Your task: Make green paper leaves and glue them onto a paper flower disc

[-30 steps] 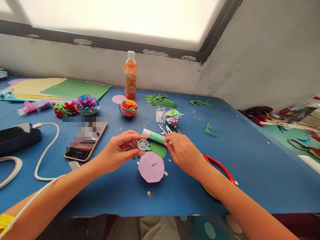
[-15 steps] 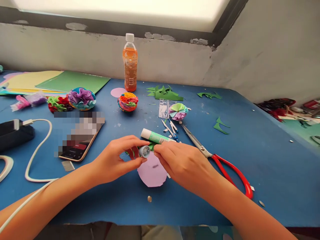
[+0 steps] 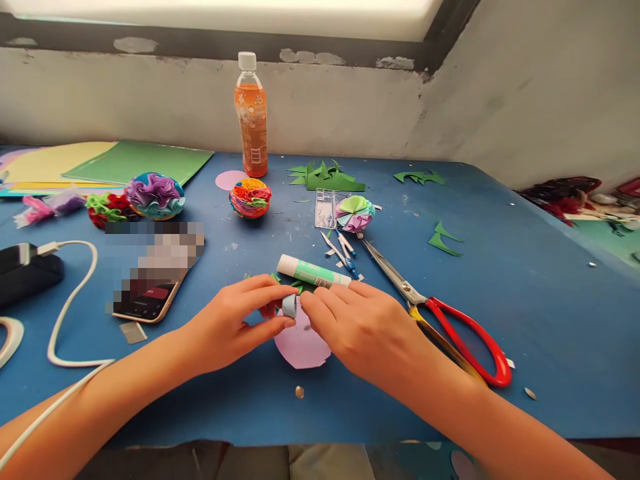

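Between the thumb and fingers of my left hand (image 3: 250, 312) is a small light-blue rolled piece (image 3: 289, 306), perhaps paper, with its end turned to the right. My right hand (image 3: 353, 325) is closed in a pinch just right of that roll; whatever its fingertips hold is hidden. Below both hands lies a pale purple paper disc (image 3: 303, 345) with a dark smudge on it. A green-and-white glue stick (image 3: 314, 271) rests right behind my hands. Green paper bits show partly behind my left fingers.
Red-handled scissors (image 3: 467, 333) lie beside my right forearm, near a drawing compass (image 3: 345, 250). Ruffled paper balls (image 3: 250, 198), a drink bottle (image 3: 251, 127) and green paper scraps (image 3: 330, 177) stand farther back. At left are a phone (image 3: 150, 293) and a white cable (image 3: 56, 320).
The light-blue roll has turned, so its side shows more and its open end less. My right fingertips have shifted slightly left and the hand has flattened. The view has moved a little.
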Motion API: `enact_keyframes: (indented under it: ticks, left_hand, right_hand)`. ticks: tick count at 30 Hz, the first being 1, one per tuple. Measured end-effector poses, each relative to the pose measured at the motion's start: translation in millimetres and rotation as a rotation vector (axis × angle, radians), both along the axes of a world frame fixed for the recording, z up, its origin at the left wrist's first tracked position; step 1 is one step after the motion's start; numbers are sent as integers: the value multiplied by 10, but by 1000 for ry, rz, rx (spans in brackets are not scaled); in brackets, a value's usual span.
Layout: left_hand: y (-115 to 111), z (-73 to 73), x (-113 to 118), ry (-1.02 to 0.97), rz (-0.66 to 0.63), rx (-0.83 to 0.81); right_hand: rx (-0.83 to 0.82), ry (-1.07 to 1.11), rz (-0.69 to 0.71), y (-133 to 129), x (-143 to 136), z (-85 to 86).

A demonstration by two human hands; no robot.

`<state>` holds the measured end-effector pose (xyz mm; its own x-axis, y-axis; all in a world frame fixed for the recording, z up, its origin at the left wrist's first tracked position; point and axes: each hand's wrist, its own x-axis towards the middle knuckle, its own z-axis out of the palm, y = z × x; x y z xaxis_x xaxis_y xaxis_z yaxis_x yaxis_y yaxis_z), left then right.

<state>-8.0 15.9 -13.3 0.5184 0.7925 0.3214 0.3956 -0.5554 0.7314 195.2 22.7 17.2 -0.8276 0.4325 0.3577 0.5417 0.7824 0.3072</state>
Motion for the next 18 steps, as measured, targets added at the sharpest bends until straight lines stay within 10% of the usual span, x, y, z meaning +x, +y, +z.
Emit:
enact_keyframes:
  ticks: [18]
  left_hand:
    - [-21, 43, 63, -115, 29, -389]
  right_hand:
    - [11, 73, -2, 17, 52, 15]
